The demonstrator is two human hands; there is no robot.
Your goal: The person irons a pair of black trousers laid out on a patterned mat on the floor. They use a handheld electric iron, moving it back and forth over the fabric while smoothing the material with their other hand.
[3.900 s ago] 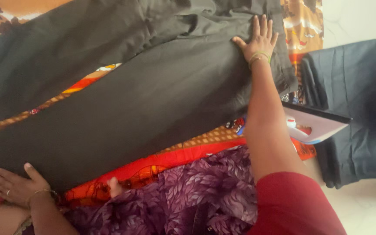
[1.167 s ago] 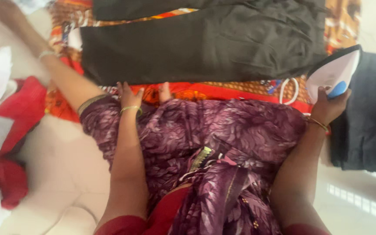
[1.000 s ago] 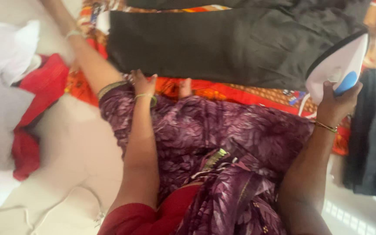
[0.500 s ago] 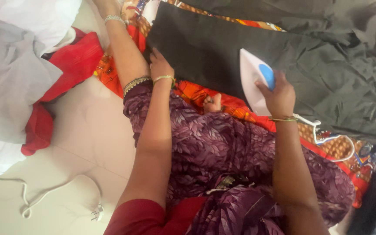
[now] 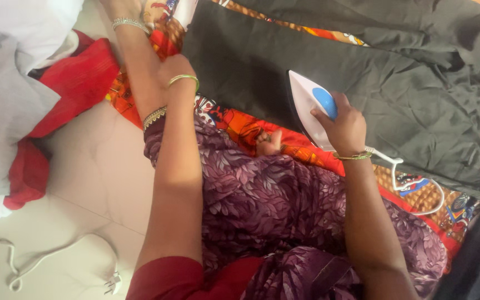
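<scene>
**A:** Dark grey cotton trousers (image 5: 362, 83) are lying flat on the bright patterned cloth (image 5: 240, 119), stretching toward 2 o'clock. How far is it going?

**B:** Barely started. Right hand (image 5: 344, 126) is gripping the white-and-blue iron (image 5: 312, 108) at the leg's near hem; wrinkles at 3 o'clock are waiting. Left hand (image 5: 176, 69) is pressing the hem, fingers hidden, can't tell.

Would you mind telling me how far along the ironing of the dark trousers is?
Done: the trousers lie spread on the patterned cloth. In hand: the right hand grips the iron on one leg; the left hand rests at its hem. Left: the wrinkled upper part.
</scene>
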